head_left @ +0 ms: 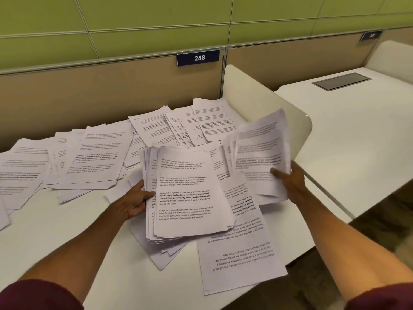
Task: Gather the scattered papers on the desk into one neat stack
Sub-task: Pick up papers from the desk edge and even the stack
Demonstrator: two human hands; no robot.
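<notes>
A thick, uneven stack of printed papers (187,193) lies at the middle of the white desk (67,238). My left hand (136,201) grips its left edge. My right hand (288,177) holds a smaller bundle of sheets (261,153) lifted and blurred, just right of the stack. One loose sheet (241,260) lies upside down under the stack's right side, reaching the desk's front edge. Scattered papers (93,162) cover the left of the desk, and more sheets (201,124) lie fanned at the back.
A rounded white divider (257,95) stands along the desk's right side. Beyond it is a second white desk (357,121) with a grey cable hatch (342,81). A tan partition with a "248" plate (198,57) closes the back.
</notes>
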